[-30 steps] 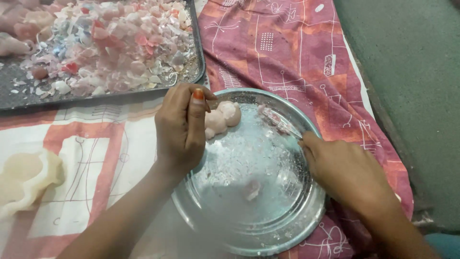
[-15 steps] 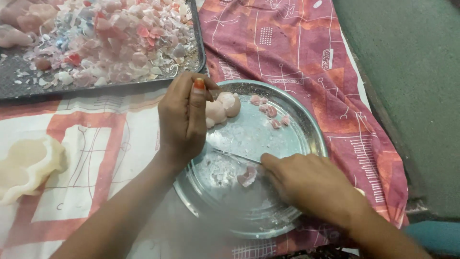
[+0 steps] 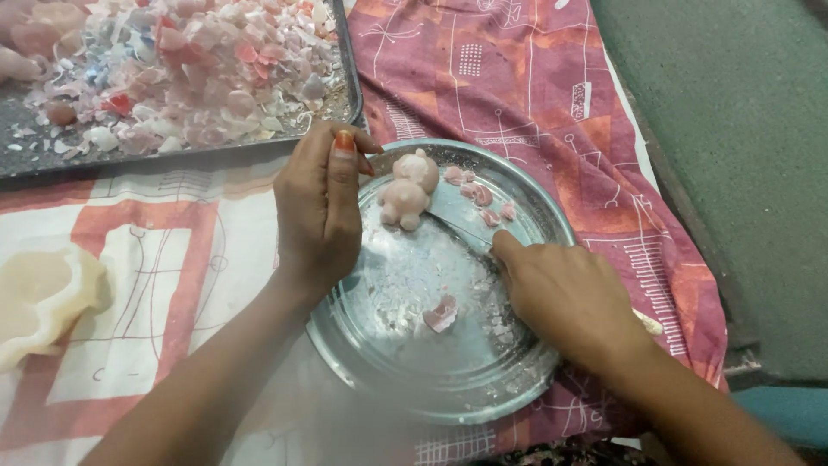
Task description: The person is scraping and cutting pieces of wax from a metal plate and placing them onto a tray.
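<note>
Head view: the left hand pinches a small pink wax figure at the round steel plate's far edge, and the right hand grips a thin blade that could slip and gouge it.

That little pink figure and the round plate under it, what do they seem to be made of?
The pink figure looks like cast wax or soap: matte, slightly translucent, with flakes lying around it. The round plate looks like polished steel: silvery, with bright reflections along its rim.
</note>
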